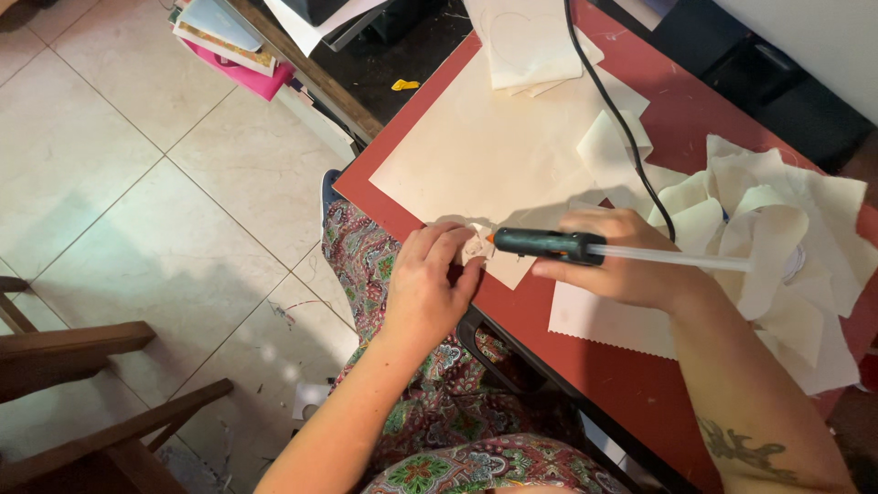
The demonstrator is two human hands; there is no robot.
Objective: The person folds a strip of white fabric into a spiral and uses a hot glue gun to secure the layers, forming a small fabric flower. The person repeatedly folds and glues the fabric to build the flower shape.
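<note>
1. Glue gun (547, 244): your right hand (622, 270) is closed round its grip, the body held level, orange nozzle pointing left at the work. A clear glue stick (677, 259) juts from the rear. Held flat and low, it seems, so the tip meets the piece side-on.

2. Fabric piece (476, 245): small, cream, folded; pinched in the fingers of your left hand (428, 288) at the table's near edge, just clear of the nozzle or touching it, too close to tell. You hold it off the surface, likely so that glue lands on the fold and not on the table.

3. Table (631, 375): red top, corner toward your lap.

4. Large cream sheet (476, 146): flat on the table behind the work.

5. Fabric scraps (777, 238): a loose heap right of the gun, under and beside the stick; they crowd your right wrist.

6. Black cord (611, 110): runs from the top edge down across the sheet to behind your right hand; it could drag on the scraps.

7. Folded cloth stack (526, 46): far end of the table.

8. Floor items: wooden chair (82, 357) at left, books (229, 41) on the tiles.
</note>
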